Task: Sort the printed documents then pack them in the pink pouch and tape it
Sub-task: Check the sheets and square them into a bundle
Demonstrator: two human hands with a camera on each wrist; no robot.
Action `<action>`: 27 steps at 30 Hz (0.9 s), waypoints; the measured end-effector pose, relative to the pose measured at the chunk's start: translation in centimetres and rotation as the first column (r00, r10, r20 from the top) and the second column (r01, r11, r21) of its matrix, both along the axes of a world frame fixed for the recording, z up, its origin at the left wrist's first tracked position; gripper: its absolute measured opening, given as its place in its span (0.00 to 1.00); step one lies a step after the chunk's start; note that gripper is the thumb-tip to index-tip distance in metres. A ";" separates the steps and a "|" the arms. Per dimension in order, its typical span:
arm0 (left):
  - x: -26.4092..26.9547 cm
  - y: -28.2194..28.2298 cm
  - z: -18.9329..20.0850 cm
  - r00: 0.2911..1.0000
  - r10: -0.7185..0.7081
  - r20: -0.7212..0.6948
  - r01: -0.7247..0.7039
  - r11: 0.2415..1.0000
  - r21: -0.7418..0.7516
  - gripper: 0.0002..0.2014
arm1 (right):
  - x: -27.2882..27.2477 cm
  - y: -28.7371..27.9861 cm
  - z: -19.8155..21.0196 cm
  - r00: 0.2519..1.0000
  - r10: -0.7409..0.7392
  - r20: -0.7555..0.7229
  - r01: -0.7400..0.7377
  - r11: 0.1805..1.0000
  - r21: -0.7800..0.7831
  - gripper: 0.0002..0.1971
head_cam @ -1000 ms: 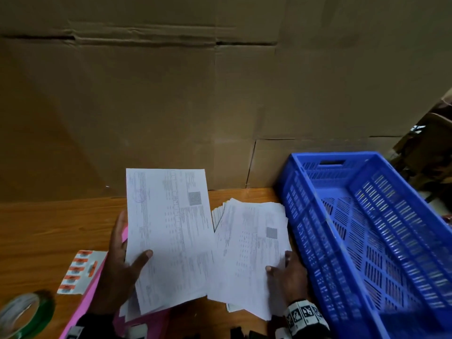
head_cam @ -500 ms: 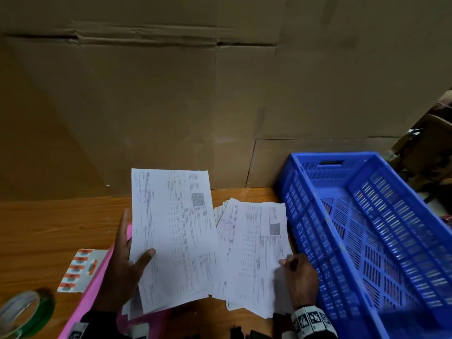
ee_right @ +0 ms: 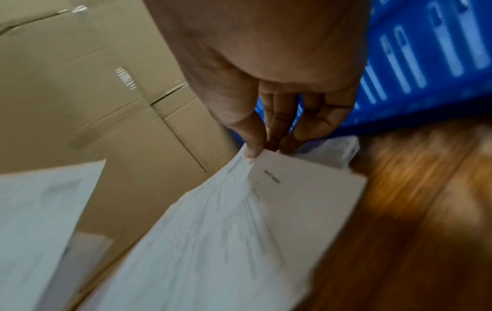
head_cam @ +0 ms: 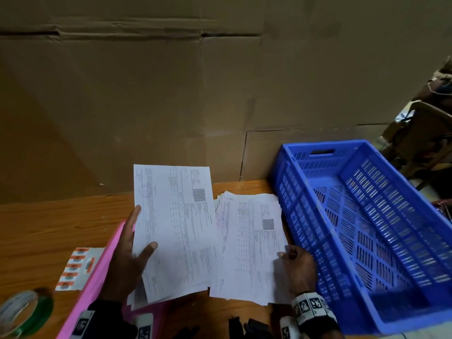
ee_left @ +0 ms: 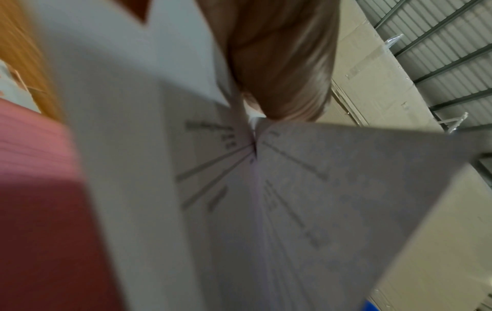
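My left hand (head_cam: 129, 260) holds a raised bundle of printed documents (head_cam: 175, 228), thumb across the front sheet and fingers behind; the left wrist view shows the thumb (ee_left: 282, 63) pressing the blurred sheets (ee_left: 266, 210). Under that hand lies the pink pouch (head_cam: 97, 282) on the wooden table. My right hand (head_cam: 297, 267) pinches the right edge of the top sheet of a second pile of documents (head_cam: 249, 243) lying on the table; in the right wrist view the hand (ee_right: 262, 147) lifts that top sheet (ee_right: 213, 221) off the pile. A tape roll (head_cam: 24, 314) sits bottom left.
A blue slotted crate (head_cam: 367, 228) stands empty right of the piles, close to my right hand. A sheet of orange labels (head_cam: 75, 267) lies left of the pouch. A wall of cardboard (head_cam: 171, 94) closes off the table's far edge.
My right hand has slid from the lower edge of the table pile up to its right edge and now pinches the top sheet. The left hand's bundle has barely shifted.
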State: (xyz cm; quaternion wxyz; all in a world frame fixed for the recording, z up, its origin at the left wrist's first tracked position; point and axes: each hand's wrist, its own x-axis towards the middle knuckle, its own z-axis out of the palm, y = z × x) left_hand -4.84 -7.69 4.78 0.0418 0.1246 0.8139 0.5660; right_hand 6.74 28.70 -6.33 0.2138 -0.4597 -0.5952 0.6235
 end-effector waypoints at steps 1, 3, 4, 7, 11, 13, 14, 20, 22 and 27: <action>-0.2 0.0 -0.4 1.000 -0.007 0.027 0.007 1.000 0.007 0.46 | 0.1 -0.2 0.0 0.996 0.062 0.071 -0.063 0.998 0.014 0.08; -0.4 0.1 -0.9 0.999 -0.016 0.027 0.015 0.999 0.042 0.45 | 0.3 -0.1 -0.6 0.968 0.102 0.229 -0.108 0.994 0.014 0.13; -0.3 0.3 -0.8 1.000 -0.018 0.019 0.017 0.999 0.049 0.44 | 0.3 -0.4 -0.3 0.966 0.118 0.228 -0.115 0.993 -0.023 0.16; -0.4 0.3 -1.2 1.000 0.003 0.018 -0.004 1.000 0.029 0.44 | 0.2 -0.5 -0.1 0.947 0.135 0.291 -0.153 0.988 0.037 0.14; -0.8 0.1 -1.8 1.000 0.015 -0.007 -0.015 1.000 -0.004 0.45 | 0.4 -0.8 1.8 0.953 0.135 0.272 -0.177 0.975 0.135 0.05; -0.8 -0.1 -1.9 0.999 0.007 -0.052 -0.009 0.999 -0.053 0.41 | 0.7 -0.9 1.7 0.938 0.157 0.309 -0.229 0.950 0.211 0.06; -0.9 -0.3 -2.2 0.998 -0.010 -0.057 0.005 0.996 -0.084 0.37 | 0.8 -0.9 1.8 0.929 0.164 0.331 -0.251 0.939 0.237 0.08; -1.0 -1.2 -3.0 0.998 -0.053 -0.022 0.049 0.986 -0.159 0.23 | 1.1 -0.6 5.0 0.965 0.263 0.005 -0.254 0.929 0.268 0.04; -1.0 -0.8 -2.4 0.999 -0.042 0.012 0.043 0.993 -0.108 0.22 | 1.2 0.0 6.2 0.958 0.269 -0.098 -0.237 0.937 0.257 0.05; -1.3 -0.9 -2.8 0.999 -0.039 -0.021 0.037 0.996 -0.086 0.25 | 0.9 0.4 9.9 0.918 0.178 -0.355 -0.121 0.977 0.176 0.10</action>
